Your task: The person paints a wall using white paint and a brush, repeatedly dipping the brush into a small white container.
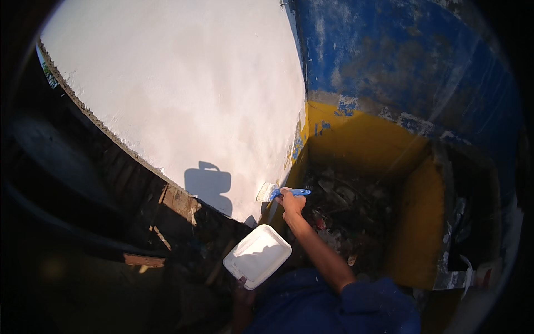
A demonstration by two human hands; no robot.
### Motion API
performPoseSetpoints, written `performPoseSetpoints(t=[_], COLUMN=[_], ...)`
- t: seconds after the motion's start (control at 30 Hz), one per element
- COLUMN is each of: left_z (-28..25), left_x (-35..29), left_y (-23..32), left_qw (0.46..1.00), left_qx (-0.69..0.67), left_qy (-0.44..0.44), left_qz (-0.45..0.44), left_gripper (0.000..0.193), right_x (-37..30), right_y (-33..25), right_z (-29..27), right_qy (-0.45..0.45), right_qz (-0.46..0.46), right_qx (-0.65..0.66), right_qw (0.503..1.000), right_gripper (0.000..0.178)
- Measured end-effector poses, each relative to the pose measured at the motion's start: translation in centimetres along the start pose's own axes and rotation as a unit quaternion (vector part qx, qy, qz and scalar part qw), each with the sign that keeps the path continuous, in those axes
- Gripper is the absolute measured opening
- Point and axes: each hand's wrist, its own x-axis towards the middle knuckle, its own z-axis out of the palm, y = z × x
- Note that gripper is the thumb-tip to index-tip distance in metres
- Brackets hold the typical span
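My right hand [292, 204] grips a paintbrush by its blue handle [301, 192]. The white, paint-coated bristles [265, 192] lie at the lower right edge of a white painted wall [183, 94]; whether they press on it I cannot tell. Below, my left hand [242, 290], mostly in shadow, is closed on the near rim of a white rectangular tub [255, 245]. White paint seems to be inside it, partly shaded. Dark shadows fall on the lower part of the wall, left of the brush.
A blue wall [389, 55] with a yellow lower band [361, 136] meets the white wall in a corner. Debris [339, 206] litters the ground between it and a low yellow partition [414, 228]. Broken wood pieces [181, 204] lie along the white wall's rough lower edge.
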Motion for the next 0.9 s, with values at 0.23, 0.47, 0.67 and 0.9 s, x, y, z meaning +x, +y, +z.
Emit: performPoseSetpoints(t=[0.23, 0.47, 0.67, 0.9], left_z=[-0.1, 1.1, 0.3, 4.2], left_x=[-0.9, -1.0, -1.0, 1.0], left_y=[0.3, 0.3, 0.3, 0.0], left_qw=[0.999, 1.0, 0.999, 0.996], left_qx=[0.049, 0.009, 0.042, 0.089], left_qy=[-0.02, -0.006, 0.017, -0.016], left_qz=[0.01, -0.016, -0.016, -0.005], left_gripper=[0.06, 0.062, 0.064, 0.07], right_x=[-10.2, -1.2, -1.7, -8.9], right_y=[-17.0, -2.8, 2.3, -8.5], right_z=[7.4, 0.7, -10.5, -12.1], right_qy=[-0.305, -0.114, 0.034, -0.046], right_qz=[-0.158, -0.032, -0.006, -0.188], right_qx=[0.255, 0.122, -0.031, 0.03], right_qw=[0.904, 0.985, 0.999, 0.981], right_gripper=[0.019, 0.013, 0.014, 0.019])
